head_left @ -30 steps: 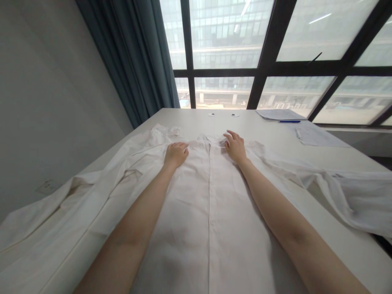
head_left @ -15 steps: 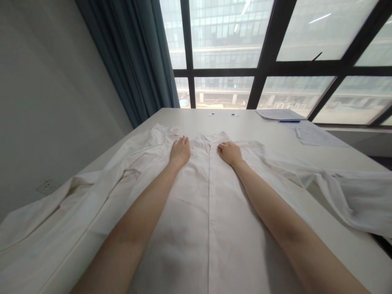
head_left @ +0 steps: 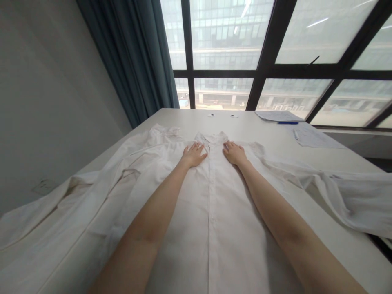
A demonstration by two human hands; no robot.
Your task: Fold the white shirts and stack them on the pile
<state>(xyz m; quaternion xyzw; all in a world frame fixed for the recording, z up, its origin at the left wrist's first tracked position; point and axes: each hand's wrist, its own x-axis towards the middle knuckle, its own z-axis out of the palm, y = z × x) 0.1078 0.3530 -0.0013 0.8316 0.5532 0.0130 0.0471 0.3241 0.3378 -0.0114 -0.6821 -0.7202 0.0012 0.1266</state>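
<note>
White button-front shirt (head_left: 211,212): spread flat, front up, across the white table (head_left: 275,141), placket running away from the viewer, 2 sleeves trailing off either side.
Left hand (head_left: 193,155): open, palm flat on the chest panel just left of the placket, gripping nothing.
Right hand (head_left: 234,153): open, flat just right of it, below the collar (head_left: 212,138).
Papers (head_left: 309,136) and blue pen (head_left: 288,122): far right, well apart.
Risk: uneven palm pressure could drag the cloth, creasing the placket or skewing the collar.
</note>
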